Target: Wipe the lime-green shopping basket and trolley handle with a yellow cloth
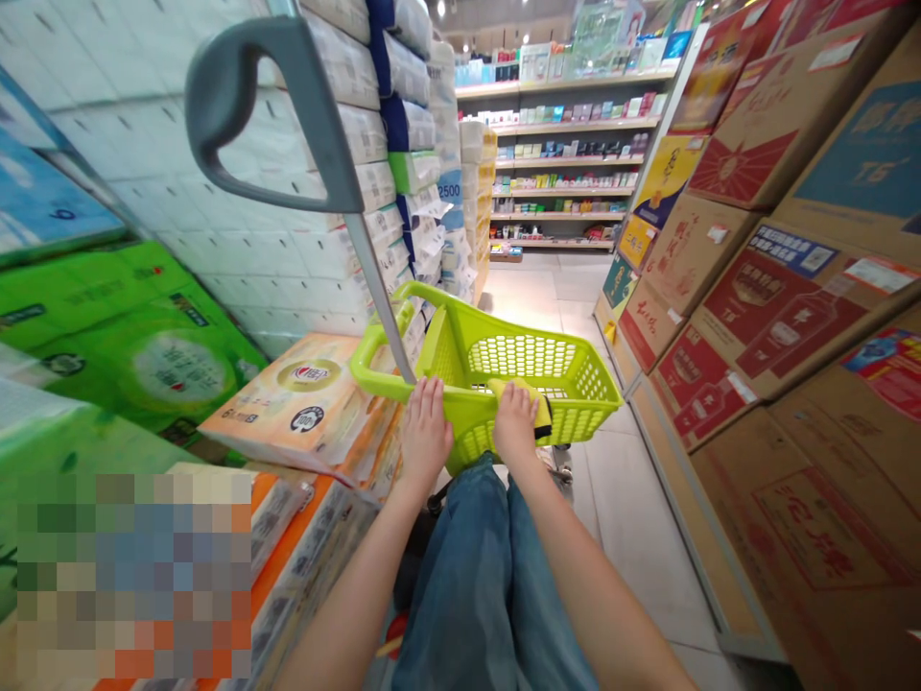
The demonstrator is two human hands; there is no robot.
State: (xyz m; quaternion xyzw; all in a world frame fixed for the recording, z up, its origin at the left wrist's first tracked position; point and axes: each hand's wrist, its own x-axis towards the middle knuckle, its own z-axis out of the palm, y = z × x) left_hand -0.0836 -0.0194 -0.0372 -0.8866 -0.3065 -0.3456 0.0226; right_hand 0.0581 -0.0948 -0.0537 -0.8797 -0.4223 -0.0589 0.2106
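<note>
A lime-green wheeled shopping basket (536,350) with holed walls stands in front of my legs. My left hand (426,434) is on its near rim, beside the foot of the metal pull rod (378,278), with the fingers bent over the edge. The rod rises up and left to a grey loop handle (317,125). In my right hand (514,422) a yellow cloth (541,408) with a dark edge is pressed against the same rim, farther right. My palms and the undersides of the fingers are hidden.
Stacked tissue packs (302,384) flank the left side, close to my arm. Printed cardboard cartons (767,307) rise on the right above a low ledge. A tiled floor (619,509) runs between them towards stocked shelves (568,130) at the back.
</note>
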